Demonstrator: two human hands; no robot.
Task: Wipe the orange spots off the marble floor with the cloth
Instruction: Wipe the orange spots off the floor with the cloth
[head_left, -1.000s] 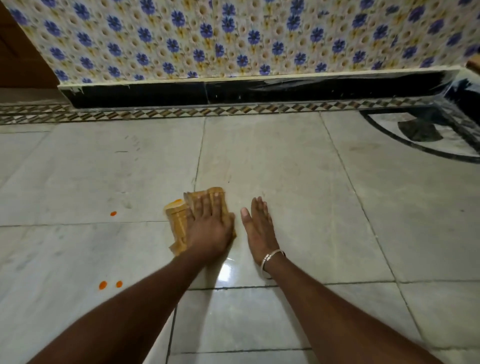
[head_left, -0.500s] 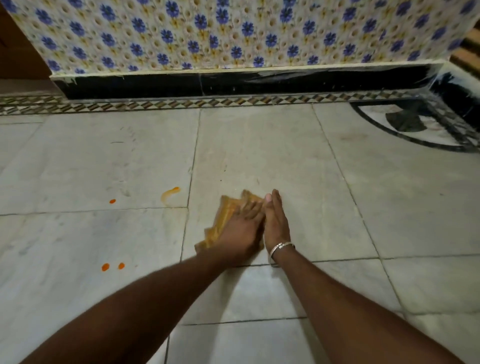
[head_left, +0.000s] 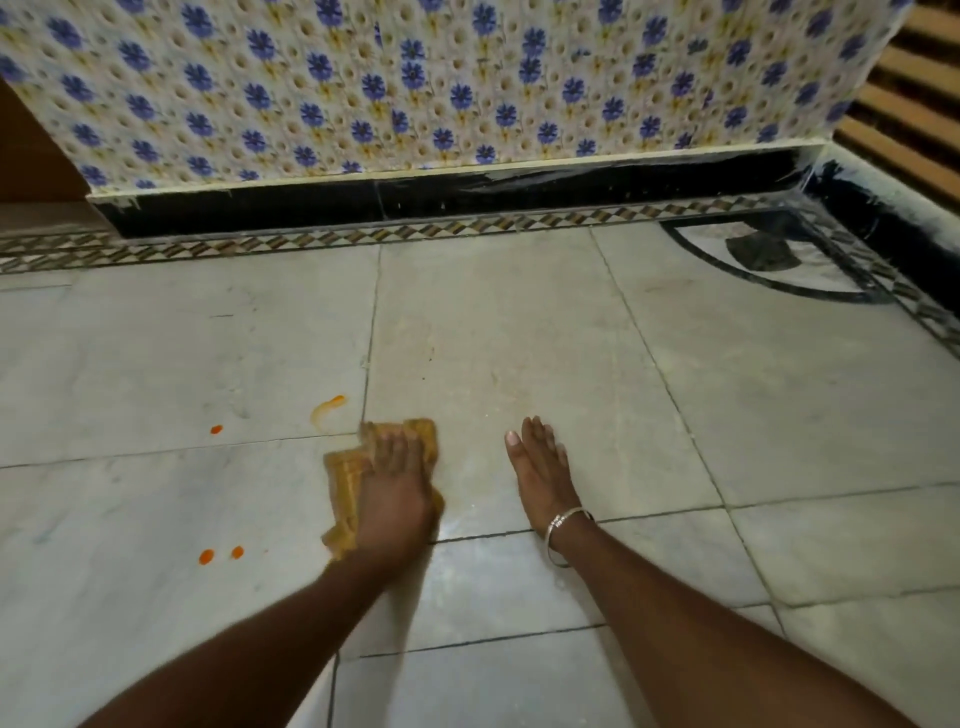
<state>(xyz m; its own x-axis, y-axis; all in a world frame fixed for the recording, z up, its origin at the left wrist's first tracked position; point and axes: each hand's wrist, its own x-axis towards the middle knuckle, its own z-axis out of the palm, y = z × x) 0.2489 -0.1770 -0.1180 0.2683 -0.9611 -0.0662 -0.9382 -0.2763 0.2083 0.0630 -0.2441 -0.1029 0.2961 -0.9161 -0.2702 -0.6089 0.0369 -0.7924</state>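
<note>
My left hand (head_left: 396, 493) presses flat on a folded orange-yellow cloth (head_left: 347, 483) on the grey marble floor (head_left: 519, 364). Just up and left of the cloth lies a curved orange smear (head_left: 326, 408). A small orange spot (head_left: 216, 429) sits further left. Two more orange spots (head_left: 207, 556) (head_left: 237, 552) lie side by side nearer me, left of my forearm. My right hand (head_left: 540, 467) rests palm down on the floor to the right of the cloth, fingers together, with a silver bangle at the wrist. It holds nothing.
A wall with blue-flower tiles (head_left: 415, 88) and a black skirting (head_left: 415, 200) runs across the far side, edged by a patterned floor border (head_left: 363, 239). A dark inlay (head_left: 769, 260) marks the far right corner. Wooden slats (head_left: 914, 78) stand at the upper right.
My left hand slid the cloth right until it met my right hand, uncovering the curved smear, then back left. My hands are apart again.
</note>
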